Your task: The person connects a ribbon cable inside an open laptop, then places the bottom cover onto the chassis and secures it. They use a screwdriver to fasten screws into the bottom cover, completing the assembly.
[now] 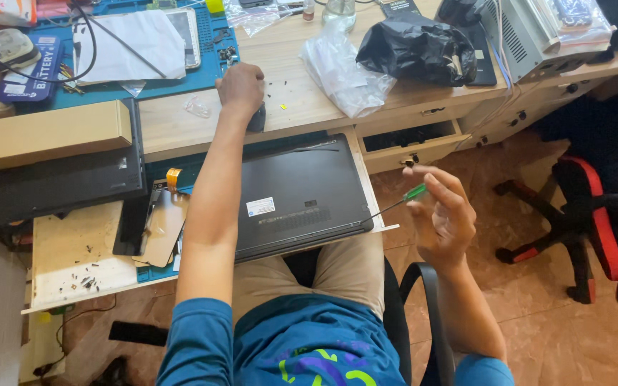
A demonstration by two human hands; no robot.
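worktop (pixel 309 107) wooden, cluttered | laptop (pixel 298 196) dark grey, closed, underside up with white sticker, on pull-out shelf | left hand (pixel 241 89) grip closed over small dark object on worktop | right hand (pixel 441 214) grip pinching green-handled screwdriver (pixel 395 204), tip at laptop's corner

Blue short-sleeved shirt (pixel 309 343) with green and purple print, khaki trousers (pixel 345 268).

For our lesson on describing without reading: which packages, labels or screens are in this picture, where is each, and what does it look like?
Cardboard box: long, tan, on the desk's left edge.
Sticker label: small white rectangle on the dark laptop's underside.
Blue package: flat, white lettering, far left.
Tablet screen: pale, partly under white paper.
Clear plastic bag: crumpled, beside a black bag.
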